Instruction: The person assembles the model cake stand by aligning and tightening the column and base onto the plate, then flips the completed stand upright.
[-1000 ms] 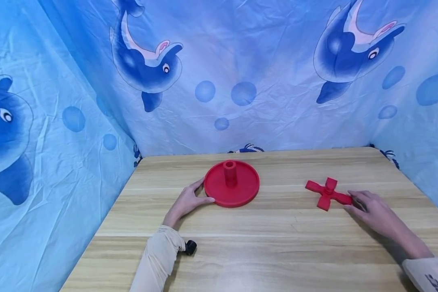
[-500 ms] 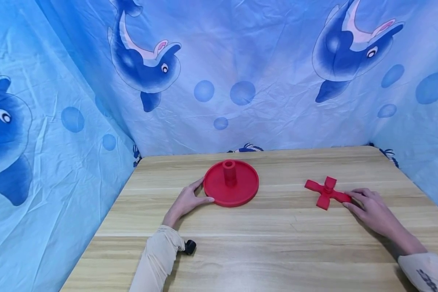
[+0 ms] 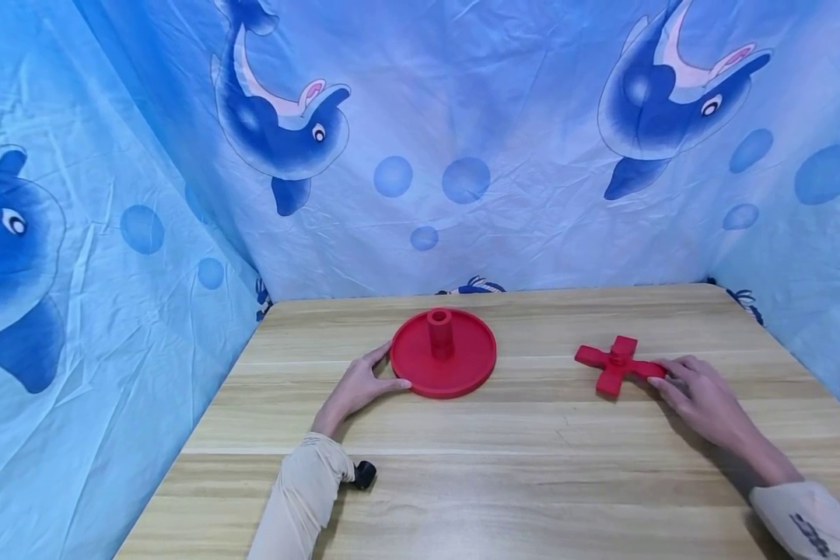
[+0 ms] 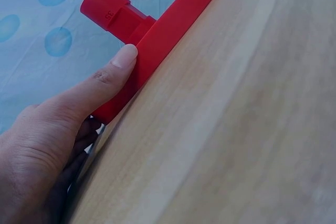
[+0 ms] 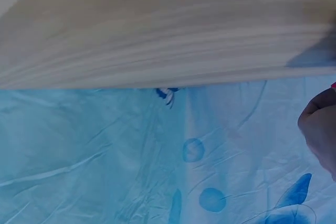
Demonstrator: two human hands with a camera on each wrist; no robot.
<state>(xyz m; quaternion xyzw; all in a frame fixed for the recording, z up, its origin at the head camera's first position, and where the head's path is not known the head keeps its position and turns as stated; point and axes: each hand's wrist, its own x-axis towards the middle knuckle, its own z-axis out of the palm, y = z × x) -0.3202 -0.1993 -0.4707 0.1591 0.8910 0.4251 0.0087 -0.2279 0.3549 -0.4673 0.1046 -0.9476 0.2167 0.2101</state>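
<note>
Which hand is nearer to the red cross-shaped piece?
Right. The right hand pinches the red cross-shaped piece by one end; the left hand is farther left, holding the red round tray.

The person's bare left hand (image 3: 353, 387) grips with its thumb (image 4: 107, 81) and fingers (image 3: 376, 355) parted; the bare right hand (image 3: 703, 402) pinches (its beige-sleeved forearm (image 3: 805, 513) slants inward).

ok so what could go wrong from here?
1. The right hand pinches the red cross by the end of one arm, so it may droop or twist in the grip.
2. The left hand holds the red round base at one side only; a push on its upright post might shift it.
3. The right wrist view barely catches that hand, so a slip could go unseen there.
</note>
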